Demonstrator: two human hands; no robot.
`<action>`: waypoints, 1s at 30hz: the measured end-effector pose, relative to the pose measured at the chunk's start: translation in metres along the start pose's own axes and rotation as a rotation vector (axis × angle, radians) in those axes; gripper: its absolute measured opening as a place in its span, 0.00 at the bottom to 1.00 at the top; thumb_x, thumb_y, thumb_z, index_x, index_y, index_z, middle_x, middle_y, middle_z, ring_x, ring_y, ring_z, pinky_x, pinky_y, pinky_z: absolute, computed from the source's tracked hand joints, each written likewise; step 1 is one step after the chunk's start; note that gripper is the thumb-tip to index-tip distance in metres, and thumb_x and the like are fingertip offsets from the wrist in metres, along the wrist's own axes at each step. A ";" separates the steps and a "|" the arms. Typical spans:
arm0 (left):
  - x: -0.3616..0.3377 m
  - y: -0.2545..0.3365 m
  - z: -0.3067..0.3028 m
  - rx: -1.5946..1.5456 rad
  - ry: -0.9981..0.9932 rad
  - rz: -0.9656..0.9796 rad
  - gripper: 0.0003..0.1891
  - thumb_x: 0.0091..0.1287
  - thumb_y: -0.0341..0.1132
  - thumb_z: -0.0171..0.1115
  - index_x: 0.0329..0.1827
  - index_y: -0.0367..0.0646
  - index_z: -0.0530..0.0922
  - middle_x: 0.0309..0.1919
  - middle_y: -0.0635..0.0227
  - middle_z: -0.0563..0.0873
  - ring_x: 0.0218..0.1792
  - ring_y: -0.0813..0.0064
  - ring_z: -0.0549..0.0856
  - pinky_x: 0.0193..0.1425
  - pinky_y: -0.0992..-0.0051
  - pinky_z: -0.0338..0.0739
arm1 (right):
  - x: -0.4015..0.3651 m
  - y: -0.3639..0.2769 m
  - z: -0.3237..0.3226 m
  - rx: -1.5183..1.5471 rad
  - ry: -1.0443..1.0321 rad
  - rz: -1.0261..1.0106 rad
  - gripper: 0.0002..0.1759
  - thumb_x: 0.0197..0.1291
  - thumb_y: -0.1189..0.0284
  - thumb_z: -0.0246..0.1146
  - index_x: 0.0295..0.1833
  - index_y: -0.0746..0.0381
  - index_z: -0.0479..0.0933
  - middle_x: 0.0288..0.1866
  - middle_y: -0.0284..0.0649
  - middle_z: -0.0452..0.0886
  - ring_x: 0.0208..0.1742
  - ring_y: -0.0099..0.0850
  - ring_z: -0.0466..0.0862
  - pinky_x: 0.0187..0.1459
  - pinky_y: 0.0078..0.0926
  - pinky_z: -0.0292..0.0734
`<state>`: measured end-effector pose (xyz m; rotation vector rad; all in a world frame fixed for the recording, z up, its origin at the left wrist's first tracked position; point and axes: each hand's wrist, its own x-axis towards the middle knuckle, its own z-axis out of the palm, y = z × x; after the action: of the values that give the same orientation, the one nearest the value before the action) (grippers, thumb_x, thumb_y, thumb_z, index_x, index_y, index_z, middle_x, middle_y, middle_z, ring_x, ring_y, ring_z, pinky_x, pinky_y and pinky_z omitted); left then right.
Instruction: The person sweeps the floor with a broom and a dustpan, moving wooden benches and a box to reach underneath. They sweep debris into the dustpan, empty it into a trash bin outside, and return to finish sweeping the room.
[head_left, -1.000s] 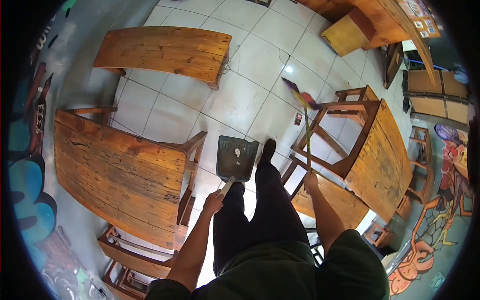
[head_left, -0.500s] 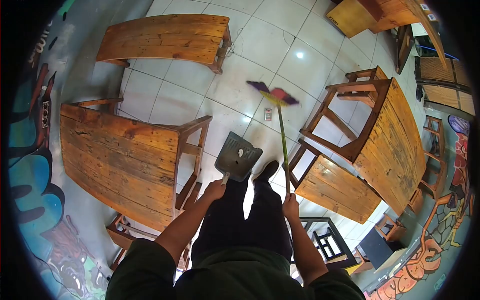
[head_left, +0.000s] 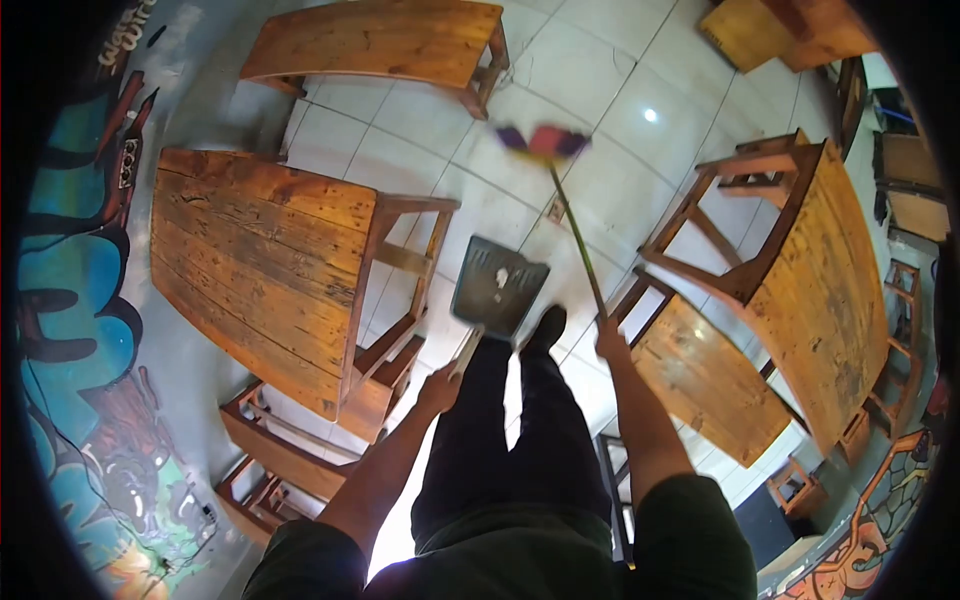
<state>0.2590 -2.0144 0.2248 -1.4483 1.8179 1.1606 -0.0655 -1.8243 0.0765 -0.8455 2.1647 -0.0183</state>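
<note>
My left hand (head_left: 440, 388) is closed around the pale handle of a dark grey dustpan (head_left: 485, 310). The pan hangs just ahead of my legs, with small white scraps (head_left: 502, 275) in it. Ahead on the right, my right hand (head_left: 612, 342) grips the long green stick of a broom (head_left: 579, 240). Its purple, red and yellow head (head_left: 545, 143) is blurred over the tiles, beyond the pan. A small packet (head_left: 556, 208) lies on the floor beside the broom stick.
Wooden tables stand at left (head_left: 260, 270) and right (head_left: 825, 300), with a long bench (head_left: 375, 45) at the far left. A lower wooden bench (head_left: 705, 375) sits close on my right. White floor tiles (head_left: 400, 125) run between them. A painted wall (head_left: 75, 310) borders the left.
My right hand has reached farther forward, and the broom head has swung away and left past the small packet. The view has shifted slightly. My left hand still holds the dustpan.
</note>
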 end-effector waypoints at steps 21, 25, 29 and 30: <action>-0.070 -0.043 0.042 0.000 -0.053 -0.182 0.22 0.60 0.43 0.47 0.57 0.44 0.70 0.45 0.48 0.78 0.47 0.53 0.78 0.53 0.65 0.70 | 0.013 -0.073 -0.017 0.181 -0.002 0.165 0.19 0.64 0.59 0.39 0.46 0.65 0.61 0.38 0.63 0.75 0.41 0.59 0.76 0.43 0.51 0.71; -0.065 -0.077 0.054 -0.022 -0.088 -0.112 0.22 0.61 0.42 0.49 0.57 0.44 0.70 0.46 0.48 0.78 0.48 0.54 0.77 0.53 0.66 0.70 | -0.079 -0.027 0.036 0.049 -0.080 0.202 0.21 0.64 0.56 0.39 0.47 0.64 0.62 0.37 0.60 0.76 0.40 0.57 0.78 0.43 0.50 0.72; -0.061 -0.123 0.075 -0.171 -0.107 -0.093 0.21 0.61 0.42 0.49 0.56 0.43 0.71 0.47 0.49 0.77 0.50 0.54 0.76 0.54 0.66 0.69 | -0.212 0.016 0.114 0.093 -0.152 0.305 0.21 0.63 0.54 0.41 0.46 0.62 0.61 0.34 0.62 0.76 0.38 0.59 0.77 0.41 0.53 0.71; -0.059 -0.137 0.082 -0.184 -0.101 -0.065 0.21 0.61 0.42 0.49 0.55 0.43 0.72 0.47 0.49 0.77 0.50 0.54 0.76 0.55 0.67 0.69 | -0.238 0.015 0.131 0.148 -0.068 0.315 0.19 0.62 0.55 0.43 0.43 0.62 0.64 0.31 0.63 0.76 0.36 0.61 0.76 0.39 0.54 0.70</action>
<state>0.3985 -1.9216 0.1935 -1.5090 1.6194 1.3717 0.1253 -1.6423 0.1430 -0.4101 2.1793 0.0085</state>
